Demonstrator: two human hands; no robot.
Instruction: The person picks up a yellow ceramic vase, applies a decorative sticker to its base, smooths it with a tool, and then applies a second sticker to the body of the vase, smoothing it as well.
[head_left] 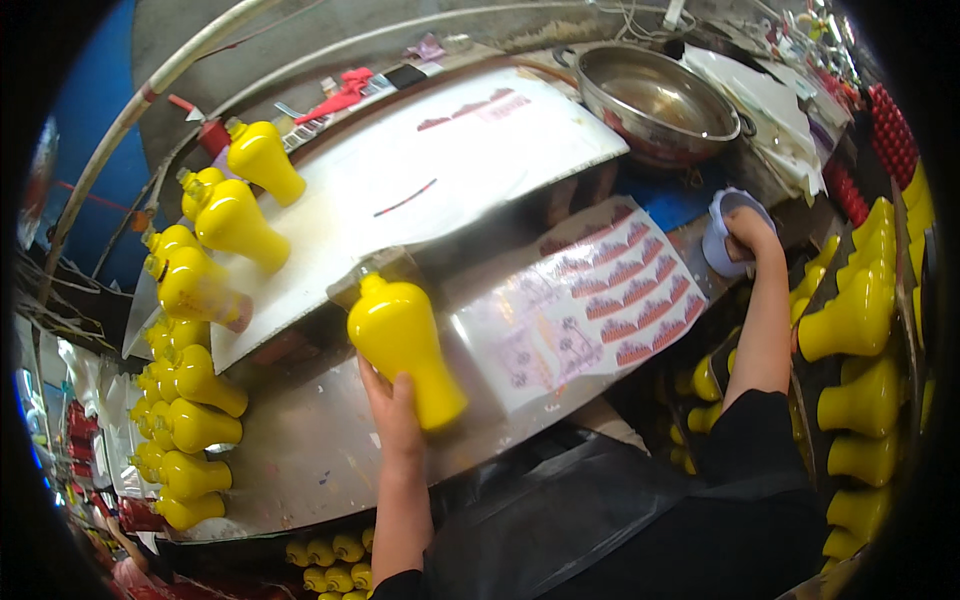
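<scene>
From where I stand, taking the head view, the left forearm [404,510] comes almost straight up from the lower edge. The left hand [397,425] is turned thumb-up at its end, and its fingers are closed around the lower body of a yellow bottle [408,345], the thumb laid along the near side and the others partly hidden behind. That bottle leans across the grip, its neck beyond the fingertips to the upper left and its base off to the right of the thumb; I can't tell whether the base touches anything.

The right arm [762,330] reaches well forward, out to the side. The right hand [750,232] hooks over the rim of a lavender tub [715,240] with its fingers down inside; they are too hidden for me to say whether they are spread or pinching something.

Between the two sets of fingers, a printed sheet [640,290] with rows of red decals lies on the counter [300,450]. Ahead of the left fingers is a white board [480,150], and to their left stands a crowd of more yellow bottles [240,222]. Ahead and left of the right fingers sits a wide metal pan [625,128]; to their right, racked yellow bottles [850,325] fill the side.
</scene>
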